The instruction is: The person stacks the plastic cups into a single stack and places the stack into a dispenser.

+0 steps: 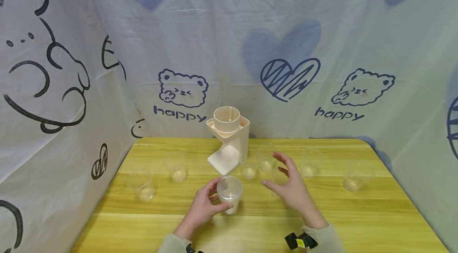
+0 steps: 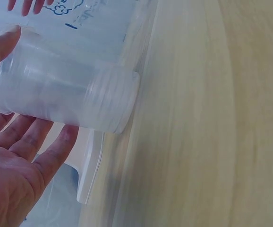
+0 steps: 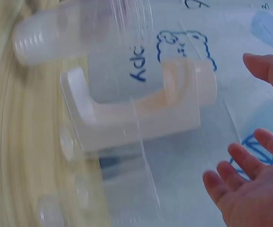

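My left hand (image 1: 205, 204) grips a stack of nested clear plastic cups (image 1: 230, 193), thumb on the near side and fingers round the far side. The stack is upright; in the left wrist view its ribbed lower end (image 2: 110, 97) is close over the table. My right hand (image 1: 291, 183) has its thumb and fingers spread apart around the upper part of a clear plastic cup (image 1: 275, 194), which the hand partly hides. Nothing is pinched between those fingers. Behind the stack stands a cream-coloured cup holder (image 1: 243, 141) with a round ring on top and a flat base plate.
Several single clear cups stand about the wooden table (image 1: 272, 229): one cup (image 1: 146, 191) at far left, another cup (image 1: 178, 173) beside it, a cup (image 1: 248, 169) by the holder, and a cup (image 1: 352, 181) at right. A printed cloth (image 1: 229, 46) hangs behind.
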`<state>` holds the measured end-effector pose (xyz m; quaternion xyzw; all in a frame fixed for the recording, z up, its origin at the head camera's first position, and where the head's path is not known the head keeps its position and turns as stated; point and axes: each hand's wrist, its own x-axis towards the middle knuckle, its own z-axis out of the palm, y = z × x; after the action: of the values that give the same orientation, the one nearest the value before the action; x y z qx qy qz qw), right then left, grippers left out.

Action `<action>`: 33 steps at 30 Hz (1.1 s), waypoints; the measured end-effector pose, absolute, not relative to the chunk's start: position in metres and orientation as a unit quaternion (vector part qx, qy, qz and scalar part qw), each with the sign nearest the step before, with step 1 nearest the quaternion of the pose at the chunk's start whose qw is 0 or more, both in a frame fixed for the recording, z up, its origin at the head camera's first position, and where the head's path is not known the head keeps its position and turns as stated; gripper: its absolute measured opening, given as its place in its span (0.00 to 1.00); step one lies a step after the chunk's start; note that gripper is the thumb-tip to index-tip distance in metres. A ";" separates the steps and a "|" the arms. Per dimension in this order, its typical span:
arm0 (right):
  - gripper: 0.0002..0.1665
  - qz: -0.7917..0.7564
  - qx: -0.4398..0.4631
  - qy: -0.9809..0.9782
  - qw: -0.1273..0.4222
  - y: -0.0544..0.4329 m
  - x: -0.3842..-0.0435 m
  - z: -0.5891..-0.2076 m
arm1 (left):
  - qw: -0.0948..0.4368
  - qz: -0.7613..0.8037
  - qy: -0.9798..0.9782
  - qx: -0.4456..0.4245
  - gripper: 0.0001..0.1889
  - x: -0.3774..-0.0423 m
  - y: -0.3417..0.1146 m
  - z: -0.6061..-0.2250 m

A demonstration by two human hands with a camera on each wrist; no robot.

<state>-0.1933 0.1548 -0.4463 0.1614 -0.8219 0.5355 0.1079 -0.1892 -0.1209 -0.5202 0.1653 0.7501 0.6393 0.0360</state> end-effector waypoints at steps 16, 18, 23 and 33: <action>0.55 0.487 0.102 -0.864 0.076 0.191 -0.202 -0.474 | 0.036 0.648 0.742 0.165 0.39 -0.190 -0.120 -0.522; 0.56 0.491 0.097 -0.863 0.065 0.193 -0.203 -0.478 | 0.035 0.649 0.742 0.165 0.39 -0.190 -0.120 -0.523; 0.57 0.511 0.079 -0.855 0.029 0.197 -0.204 -0.485 | 0.035 0.649 0.742 0.164 0.39 -0.190 -0.121 -0.522; 0.55 0.526 0.050 -0.849 -0.011 0.199 -0.206 -0.491 | 0.035 0.648 0.743 0.165 0.39 -0.189 -0.121 -0.521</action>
<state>-0.2057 0.1992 -0.4912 0.0505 -0.8491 0.5257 -0.0113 -0.1890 -0.1210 -0.5210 0.1646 0.7429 0.6480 0.0346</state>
